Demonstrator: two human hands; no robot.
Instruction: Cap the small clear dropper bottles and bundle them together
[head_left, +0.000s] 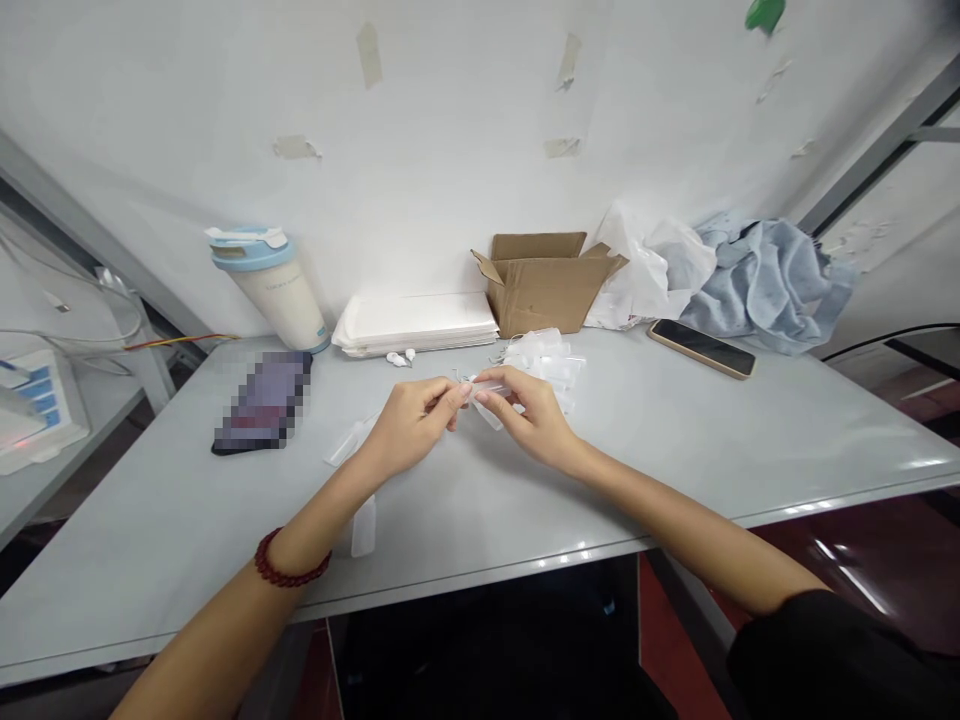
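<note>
My left hand (420, 418) and my right hand (529, 412) meet over the middle of the grey table, their fingertips pinched together. Between them is a small translucent plastic piece (491, 386), with a bit of thin wire or string by the left fingertips; its exact kind is too small to make out. Just beyond my right hand lies a pile of similar translucent pieces (551, 350). One clear piece (346, 443) lies partly behind my left wrist, and another (364, 528) rests nearer the table's front edge.
At the back stand a tumbler (270, 290), a stack of white sheets (420, 322), an open cardboard box (544, 290) and a white plastic bag (649, 265). A phone (701, 348) lies before a blue cloth (772, 280). A blurred-out dark object (262, 402) is left. Small white bits (400, 357) lie mid-table.
</note>
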